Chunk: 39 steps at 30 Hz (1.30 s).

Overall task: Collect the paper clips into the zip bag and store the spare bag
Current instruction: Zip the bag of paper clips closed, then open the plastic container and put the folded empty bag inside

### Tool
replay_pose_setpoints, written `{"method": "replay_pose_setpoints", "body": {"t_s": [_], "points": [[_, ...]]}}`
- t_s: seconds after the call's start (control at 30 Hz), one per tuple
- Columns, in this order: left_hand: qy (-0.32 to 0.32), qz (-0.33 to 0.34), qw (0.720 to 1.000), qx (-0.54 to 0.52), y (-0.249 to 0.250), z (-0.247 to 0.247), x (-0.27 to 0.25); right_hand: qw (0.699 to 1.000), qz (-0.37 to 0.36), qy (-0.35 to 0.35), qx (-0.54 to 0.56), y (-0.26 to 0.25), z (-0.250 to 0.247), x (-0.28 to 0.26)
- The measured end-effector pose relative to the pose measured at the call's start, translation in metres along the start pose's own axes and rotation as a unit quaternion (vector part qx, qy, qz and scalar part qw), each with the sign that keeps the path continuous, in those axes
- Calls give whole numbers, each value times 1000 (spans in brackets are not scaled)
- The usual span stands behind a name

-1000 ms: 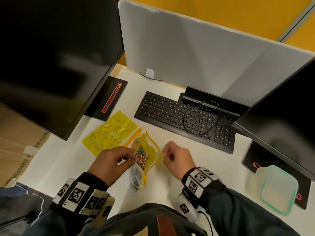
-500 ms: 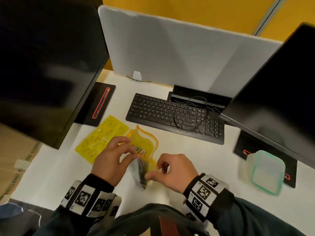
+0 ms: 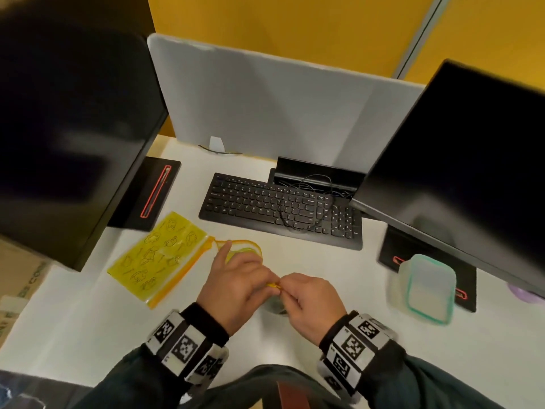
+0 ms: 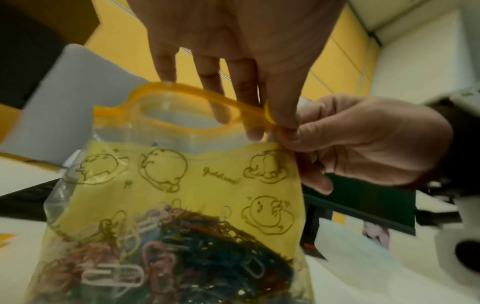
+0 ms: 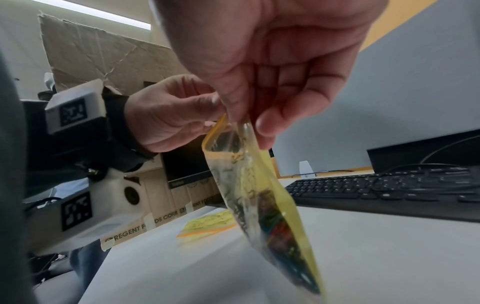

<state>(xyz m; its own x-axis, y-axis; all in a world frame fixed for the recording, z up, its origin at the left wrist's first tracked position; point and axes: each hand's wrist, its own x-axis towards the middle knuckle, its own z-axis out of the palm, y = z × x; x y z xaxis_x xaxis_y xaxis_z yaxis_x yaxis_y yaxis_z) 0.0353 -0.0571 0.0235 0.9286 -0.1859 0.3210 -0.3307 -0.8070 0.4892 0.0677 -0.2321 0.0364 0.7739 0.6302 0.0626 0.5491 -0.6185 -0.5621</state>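
Note:
A yellow zip bag [image 4: 223, 185] with duck drawings hangs upright over the white desk, its orange zip rim [image 4: 182, 92] gaping. Coloured paper clips [image 4: 187, 246] fill its bottom. My left hand [image 3: 236, 278] pinches the rim's near corner, its other fingers [image 4: 205, 70] stretched along the mouth. My right hand [image 3: 309, 299] pinches the same corner [image 5: 233, 123] from the other side. In the right wrist view the bag [image 5: 262, 197] dangles edge-on below both hands. The spare yellow bag [image 3: 159, 255] lies flat on the desk, left of my hands.
A black keyboard [image 3: 280, 211] with a looped cable lies behind the hands. Dark monitors [image 3: 457, 160] overhang both sides. A clear container with a green-rimmed lid [image 3: 424, 287] stands at the right. A cardboard box [image 5: 103, 57] is past the desk's left edge.
My right hand came in from the right and took hold of the bag's rim beside my left thumb. The left hand shifted along the rim; the bag now hangs between both hands.

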Motion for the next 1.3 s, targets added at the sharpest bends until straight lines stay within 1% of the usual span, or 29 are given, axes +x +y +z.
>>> {"method": "replay_pose_setpoints", "body": {"t_s": [0.13,0.2,0.27,0.37,0.4,0.47,0.5,0.53,0.6,0.63,0.67,0.73,0.8,0.87,0.9,0.97,1.03,1.1,1.17,1.2,1.27,1.3], "points": [[-14,60,994,86,2,8,10,1000,24,-2,-13,8,-7,-11],[-19,70,991,113,-2,9,15,999,49,-6,-15,13,-14,-14],[-20,64,988,141,-13,7,22,996,90,-6,-2,24,-24,-15],[-48,14,984,173,-32,-6,35,986,166,14,26,53,-38,-15],[-67,-6,982,178,-38,-12,41,980,194,24,34,63,-42,-13],[-132,-55,974,178,-41,-23,60,968,245,40,45,77,-46,-1],[-154,-79,972,160,-40,-25,70,963,263,44,41,82,-47,7],[-153,-114,972,135,-41,-26,81,960,275,49,36,86,-47,16],[-118,-200,969,87,-43,-25,98,951,297,70,44,91,-49,27],[-98,-232,965,67,-43,-23,105,947,310,78,43,95,-52,29],[-97,-250,962,50,-44,-20,108,941,327,80,21,101,-57,26],[-119,-252,960,34,-41,-13,109,919,378,68,-88,116,-68,12],[-175,-230,957,32,-34,1,101,881,442,41,-164,135,-73,-9],[-260,-211,941,46,-31,21,85,844,506,22,-176,148,-70,-31],[-290,-205,934,46,-29,29,77,830,531,25,-166,153,-67,-40],[-317,-203,926,24,-25,40,60,819,555,33,-143,155,-60,-52],[-313,-213,926,-5,-20,45,49,828,544,23,-135,149,-58,-57],[-287,-229,929,-47,-14,48,40,852,509,1,-126,137,-58,-54],[-258,-254,927,-100,-8,51,31,880,466,-21,-91,120,-53,-53],[-246,-262,925,-124,-6,52,28,896,438,-35,-66,109,-49,-54],[-222,-278,920,-164,-4,54,24,932,358,-55,-9,89,-36,-55],[-209,-285,918,-181,-4,54,23,948,315,-42,29,81,-30,-56]]}}
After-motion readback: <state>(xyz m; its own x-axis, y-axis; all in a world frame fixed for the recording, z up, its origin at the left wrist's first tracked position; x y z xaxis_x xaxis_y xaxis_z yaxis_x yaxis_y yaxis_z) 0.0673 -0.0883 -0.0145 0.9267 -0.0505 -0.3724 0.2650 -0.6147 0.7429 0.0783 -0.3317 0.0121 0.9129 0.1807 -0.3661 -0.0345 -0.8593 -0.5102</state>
